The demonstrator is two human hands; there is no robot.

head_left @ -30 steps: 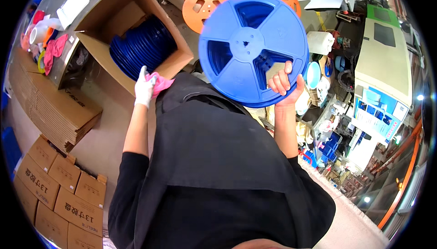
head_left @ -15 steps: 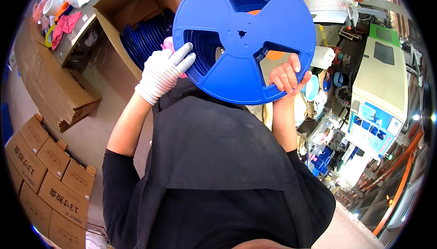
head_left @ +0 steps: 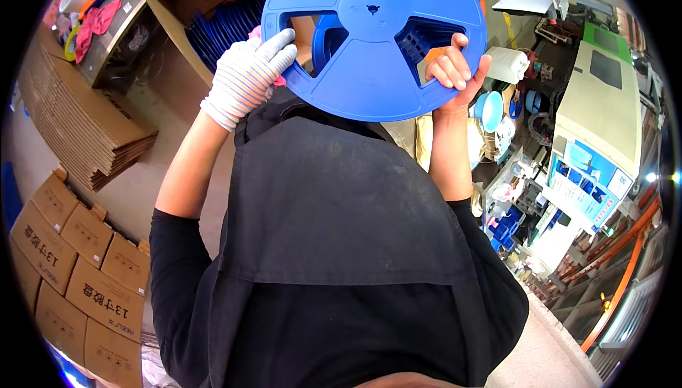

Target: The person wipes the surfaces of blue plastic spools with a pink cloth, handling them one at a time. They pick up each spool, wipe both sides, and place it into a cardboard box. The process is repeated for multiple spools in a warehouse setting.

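Observation:
A large blue plastic reel [head_left: 355, 83] with a round hub and cut-out windows is held up in front of me at chest height. My left hand [head_left: 249, 75], in a white striped knit glove, closes on its left edge, fingers reaching over into a window. Something pink [head_left: 279, 81], like cloth, shows beside that hand. My bare right hand [head_left: 455, 75] wraps the right rim, its fingers coming through the right window. Through the windows, parts of another blue round piece and something orange show behind; how they sit against the reel I cannot tell.
At the upper left an open carton [head_left: 174, 15] holds several blue reels [head_left: 226, 26] standing on edge. Flattened cardboard [head_left: 85, 122] is stacked at left, near a table [head_left: 131, 19]. Closed cartons [head_left: 106, 296] are piled lower left. A beige and green machine [head_left: 597, 111] stands at right.
Both hands have carried the reel up in the picture, and it is tilted more. The layered blue edges seen through its windows before have given way to gaps with orange behind.

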